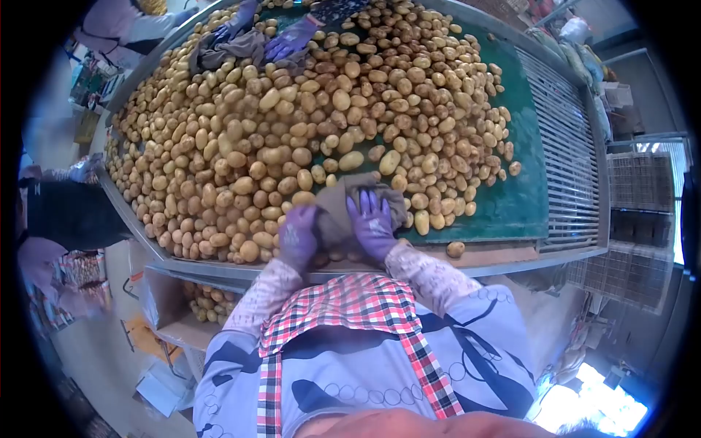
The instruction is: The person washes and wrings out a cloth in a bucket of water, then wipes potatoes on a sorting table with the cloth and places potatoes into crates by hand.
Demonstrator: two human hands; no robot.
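A grey-brown cloth (334, 212) lies bunched at the near edge of the sorting table, against the potatoes (241, 139). My left hand (298, 232), in a purple glove, is closed at the cloth's left side; its fingertips are partly hidden. On the cloth's right part rests my right hand (372, 225), also gloved in purple, with fingers spread and pressing down. Whatever lies under the cloth is hidden. Several potatoes touch its far side, and a single potato (456, 250) sits on the near ledge to the right.
Across the table, another person's gloved hands (288, 40) work with a dark cloth (230, 51). A slatted metal grate (562, 146) borders the green surface (522, 197) at right. A cardboard box (171, 306) with potatoes stands below the near left edge. Another person is at left.
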